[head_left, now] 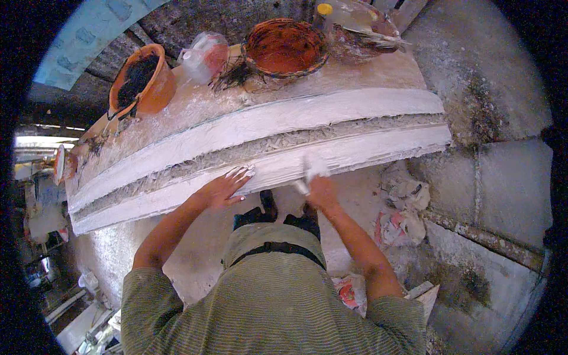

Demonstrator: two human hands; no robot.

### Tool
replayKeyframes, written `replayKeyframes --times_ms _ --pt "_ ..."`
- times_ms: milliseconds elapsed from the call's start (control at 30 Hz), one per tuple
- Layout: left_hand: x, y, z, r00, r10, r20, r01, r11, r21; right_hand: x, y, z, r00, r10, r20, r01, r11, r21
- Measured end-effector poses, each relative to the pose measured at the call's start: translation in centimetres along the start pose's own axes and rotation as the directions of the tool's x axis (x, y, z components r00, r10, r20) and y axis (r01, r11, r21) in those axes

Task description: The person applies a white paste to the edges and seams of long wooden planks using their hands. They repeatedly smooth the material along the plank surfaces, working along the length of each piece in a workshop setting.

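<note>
long white piece (278, 122) lies on the bench (384, 74), straight ahead of the person. long axis crosswise, lower left to upper right, bowed slightly by the lens. in section: near white band, rough grey fibrous channel (266, 144), far white band.

hands well apart, both at the near edge. left hand (228, 186) flat, fingers spread, tips whitened, touching the near band left of mid-length; it covers a bit of that edge. right hand (322, 190) closed round a pale tool (316, 167), right of the left hand. tool blurred; cannot tell its shape or whether it touches. right hand is the nearer to the piece's right end; the channel lies just beyond the fingers, parallel to the edge.

beyond the far band: orange bucket (163, 89) with dark contents at left, clear plastic bag (204, 58), dark fibre tangle (232, 76), round basin (286, 50), reddish inside. all behind the piece, none between hands and near edge. crumpled sacks (405, 228) on the floor, right of the right forearm.
</note>
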State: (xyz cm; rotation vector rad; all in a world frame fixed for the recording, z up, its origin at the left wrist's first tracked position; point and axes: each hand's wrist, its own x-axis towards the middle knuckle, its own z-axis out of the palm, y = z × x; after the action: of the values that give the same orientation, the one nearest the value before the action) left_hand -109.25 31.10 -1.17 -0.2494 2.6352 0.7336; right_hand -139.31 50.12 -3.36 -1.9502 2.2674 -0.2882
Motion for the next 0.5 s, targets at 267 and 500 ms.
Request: replayKeyframes --times_ms 267,500 --pt "2.9 1.1 -0.3 0.999 -0.042 0.020 0.040 0.993 0.114 1.8 -3.1 0.5 0.947 -0.317 -0.048 0.318 0.916 0.243" --pt "9.7 3.8 -2.8 0.997 0.076 0.010 -0.077 0.993 0.086 -1.1 11.5 -2.5 0.962 0.231 0.144 -0.221 0.971 -0.087"
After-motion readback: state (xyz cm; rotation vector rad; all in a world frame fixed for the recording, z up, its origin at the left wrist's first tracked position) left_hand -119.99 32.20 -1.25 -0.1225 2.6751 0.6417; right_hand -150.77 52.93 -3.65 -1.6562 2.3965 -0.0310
